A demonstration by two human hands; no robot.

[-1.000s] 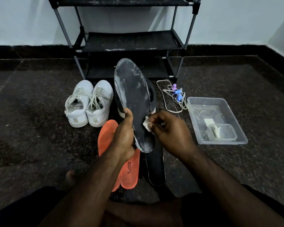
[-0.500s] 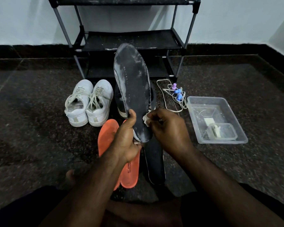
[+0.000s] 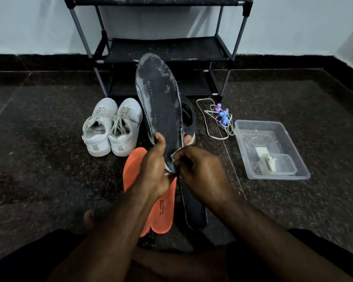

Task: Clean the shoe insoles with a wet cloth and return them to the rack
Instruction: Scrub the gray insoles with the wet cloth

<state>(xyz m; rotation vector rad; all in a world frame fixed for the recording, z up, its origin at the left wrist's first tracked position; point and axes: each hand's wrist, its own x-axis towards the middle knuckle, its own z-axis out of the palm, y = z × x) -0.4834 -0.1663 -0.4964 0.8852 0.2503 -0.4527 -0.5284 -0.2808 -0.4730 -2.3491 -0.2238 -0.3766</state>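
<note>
My left hand [image 3: 154, 169] grips the heel end of a dusty black insole [image 3: 160, 102] and holds it upright, toe pointing at the rack [image 3: 163, 50]. The thumb lies on its face and the fingertips show past its right edge. My right hand [image 3: 202, 176] pinches a small white cloth [image 3: 175, 154] against the insole's lower right edge. Two orange insoles [image 3: 163, 212] lie on the floor beneath my hands. A second black insole [image 3: 194, 208] lies to their right.
A pair of white sneakers [image 3: 112, 127] stands left of the held insole. A dark shoe [image 3: 189, 117] sits behind it. White laces with purple and blue clips [image 3: 220, 117] lie beside a clear plastic tub [image 3: 271, 151] holding water and a smaller container.
The insole rose and tipped toward the rack, then settled. My left hand slid down to the heel end. My right hand kept the cloth at the lower right edge.
</note>
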